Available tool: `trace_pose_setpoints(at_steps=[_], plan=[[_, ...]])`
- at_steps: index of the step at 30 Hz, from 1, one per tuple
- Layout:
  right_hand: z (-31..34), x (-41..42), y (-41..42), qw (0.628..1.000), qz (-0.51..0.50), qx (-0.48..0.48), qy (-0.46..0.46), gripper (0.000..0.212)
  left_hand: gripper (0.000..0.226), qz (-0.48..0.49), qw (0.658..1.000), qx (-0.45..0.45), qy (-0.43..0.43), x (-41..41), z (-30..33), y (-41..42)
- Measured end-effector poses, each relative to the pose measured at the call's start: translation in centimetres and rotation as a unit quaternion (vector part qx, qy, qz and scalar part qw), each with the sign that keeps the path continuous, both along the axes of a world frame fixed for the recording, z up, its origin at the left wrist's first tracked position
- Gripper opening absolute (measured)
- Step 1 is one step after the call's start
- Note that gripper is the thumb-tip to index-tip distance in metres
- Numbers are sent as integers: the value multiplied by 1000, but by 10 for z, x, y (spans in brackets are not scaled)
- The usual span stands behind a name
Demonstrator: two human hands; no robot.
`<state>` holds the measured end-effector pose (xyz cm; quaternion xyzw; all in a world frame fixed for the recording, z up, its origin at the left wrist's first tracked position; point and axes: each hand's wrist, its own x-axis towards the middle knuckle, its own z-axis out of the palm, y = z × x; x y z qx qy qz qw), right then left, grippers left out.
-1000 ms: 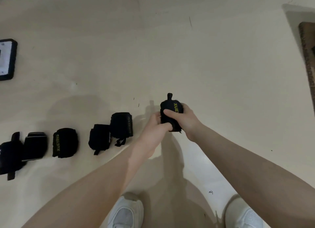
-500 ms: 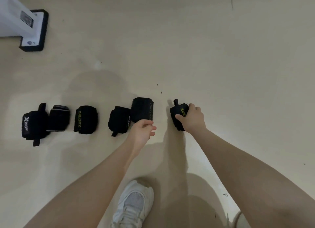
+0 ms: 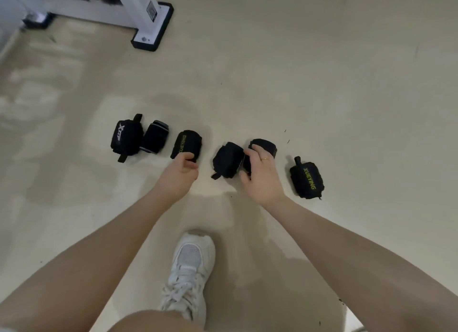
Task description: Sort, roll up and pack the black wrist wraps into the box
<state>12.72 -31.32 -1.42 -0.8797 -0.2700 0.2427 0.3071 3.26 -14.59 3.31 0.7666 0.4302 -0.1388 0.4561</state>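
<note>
I let go of the XUEYING roll (image 3: pixel 306 176); left of it, my right hand (image 3: pixel 260 175) grips a plain roll (image 3: pixel 263 148), while my left hand (image 3: pixel 179 173) pinches another XUEYING roll (image 3: pixel 186 144).

The floor (image 3: pixel 322 83) was pale beige and smooth, with a few small dark specks. Six rolled black wrist wraps lay on it in a loose row: the white-lettered wrap (image 3: pixel 126 138) touching the grey-edged wrap (image 3: pixel 155 137), then the left yellow-lettered wrap (image 3: pixel 186 143), two plain wraps (image 3: pixel 226 159) (image 3: pixel 262 145), and the right yellow-lettered wrap (image 3: pixel 306 179) apart. A white post's black-edged foot (image 3: pixel 152 37) stood further back. My white shoe (image 3: pixel 189 269) rested nearest.
</note>
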Motion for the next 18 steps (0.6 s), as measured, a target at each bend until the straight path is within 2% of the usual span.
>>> trace_pose_setpoints(at_steps=[2,5,8,10,13,18], plan=[[1,6,13,999,-26,-4,27,63,56,29,999,29,10,8,-15,18],[-10,20,36,990,-104,-65,67,79,71,5,996,83,22,22,-47,47],[-32,38,57,946,-246,-138,158,91,97,-10,992,106,74,34,-80,77],[-45,47,65,910,-321,-169,200,90,100,-13,993,70,96,40,-96,87],[-59,47,68,900,-339,-218,164,84,103,-30,992,-4,119,43,-112,85],[-66,42,56,918,-311,-229,92,84,96,-19,987,69,145,55,-122,81]])
